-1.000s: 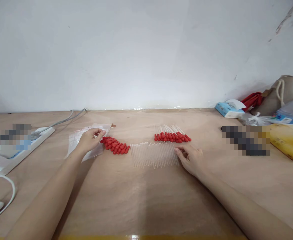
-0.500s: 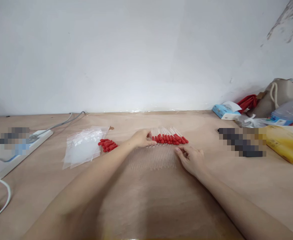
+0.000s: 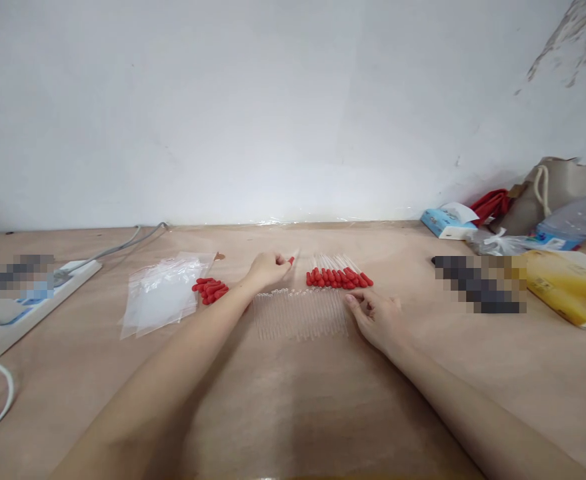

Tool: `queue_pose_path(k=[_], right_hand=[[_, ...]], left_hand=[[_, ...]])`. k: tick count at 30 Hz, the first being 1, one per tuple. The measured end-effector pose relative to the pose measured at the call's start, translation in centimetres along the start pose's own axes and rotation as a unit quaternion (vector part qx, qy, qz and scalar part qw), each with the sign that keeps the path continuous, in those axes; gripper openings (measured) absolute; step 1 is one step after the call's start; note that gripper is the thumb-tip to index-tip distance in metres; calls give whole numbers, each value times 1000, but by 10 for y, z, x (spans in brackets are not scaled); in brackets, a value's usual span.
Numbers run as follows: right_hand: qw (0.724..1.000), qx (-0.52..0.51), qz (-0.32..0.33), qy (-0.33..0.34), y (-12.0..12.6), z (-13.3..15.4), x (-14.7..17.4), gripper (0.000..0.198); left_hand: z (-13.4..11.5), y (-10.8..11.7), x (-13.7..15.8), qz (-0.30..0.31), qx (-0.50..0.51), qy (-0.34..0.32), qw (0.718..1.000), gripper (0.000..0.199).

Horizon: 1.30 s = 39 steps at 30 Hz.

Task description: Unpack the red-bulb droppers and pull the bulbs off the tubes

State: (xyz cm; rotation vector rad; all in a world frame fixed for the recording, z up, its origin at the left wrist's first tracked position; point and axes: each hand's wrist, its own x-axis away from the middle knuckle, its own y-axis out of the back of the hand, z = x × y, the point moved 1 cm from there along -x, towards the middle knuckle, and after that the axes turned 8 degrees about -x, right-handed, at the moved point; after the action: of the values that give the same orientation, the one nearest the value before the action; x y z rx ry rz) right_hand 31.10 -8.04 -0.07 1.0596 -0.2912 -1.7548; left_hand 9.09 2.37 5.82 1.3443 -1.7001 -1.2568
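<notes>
A glass dropper with a red bulb (image 3: 291, 260) is pinched between the fingertips of my left hand (image 3: 269, 269); its pale tube points up and away. To the right lies a bunch of droppers with red bulbs (image 3: 339, 277), their clear tubes pointing toward the wall. Below them runs a row of bare clear glass tubes (image 3: 300, 313), side by side. Beside the right end of this row rests my right hand (image 3: 379, 315), fingers loosely curled, thumb a little apart, with nothing visible in it. Loose red rubber bulbs (image 3: 211, 291) are heaped left of my left forearm.
Clear zip bags (image 3: 160, 300) lie flat at the left, beyond them a white power strip (image 3: 47, 300) with cables. At the right are a blurred dark object (image 3: 477, 283), a yellow packet (image 3: 563, 283), a blue tissue pack (image 3: 447, 221) and a plastic bottle (image 3: 580, 217).
My left hand has moved up and left, away from the bunch of red bulbs, with one dropper in its fingers. My right hand has barely moved.
</notes>
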Motion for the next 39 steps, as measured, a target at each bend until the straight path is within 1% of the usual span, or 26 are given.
queue_pose_path(k=[1,3,4,5,7,9,11,13,14,16,18,19,23,25,26,28,30,33,36,39], right_hand=[[999,-15,-25,13,-1,-1,0,28],[995,-43,-78,49,-1,1,2,33],[991,-51,-95,74,0,2,2,39],[988,-54,-101,107,1,5,4,45],[976,-46,-90,190,3,14,7,54],[959,-21,-58,277,6,23,11,55],[940,8,-19,341,6,31,14,45],[928,25,16,372,5,38,17,31],[925,28,22,378,4,40,19,27],[925,33,5,378,3,42,20,25],[927,40,-23,373,2,43,21,26],[927,45,-24,371,1,43,21,26],[926,47,28,373,-4,43,22,21],[927,30,33,371,-6,42,21,20],[928,22,33,371,-7,42,22,19],[927,9,40,372,-9,43,22,15],[926,2,52,374,-10,44,23,12],[925,-12,55,376,-10,48,25,11],[925,-23,59,374,-10,51,27,12],[926,-22,57,373,-12,52,28,16]], left_hand=[[1,4,10,-28,-3,-2,1000,17],[4,8,35,-79,-10,-29,996,14],[5,8,49,-118,-15,-83,989,13],[7,7,64,-137,-21,-138,981,12],[12,0,93,-163,-53,-218,961,11],[16,-8,114,-197,-108,-303,926,10],[19,-15,127,-231,-141,-361,893,10],[19,-19,132,-256,-153,-392,870,12],[19,-20,132,-265,-155,-403,862,12],[17,-21,132,-277,-160,-418,850,13],[16,-20,131,-284,-163,-425,844,14],[16,-20,131,-286,-164,-428,842,15],[18,-22,132,-288,-148,-432,842,18],[20,-25,133,-289,-120,-424,850,21],[21,-27,132,-285,-100,-414,859,23],[23,-31,131,-261,-58,-387,882,28],[23,-35,129,-236,-25,-371,898,32],[21,-37,127,-226,-8,-381,897,33],[18,-37,126,-215,-14,-395,893,28],[16,-38,126,-208,-16,-395,895,25]])
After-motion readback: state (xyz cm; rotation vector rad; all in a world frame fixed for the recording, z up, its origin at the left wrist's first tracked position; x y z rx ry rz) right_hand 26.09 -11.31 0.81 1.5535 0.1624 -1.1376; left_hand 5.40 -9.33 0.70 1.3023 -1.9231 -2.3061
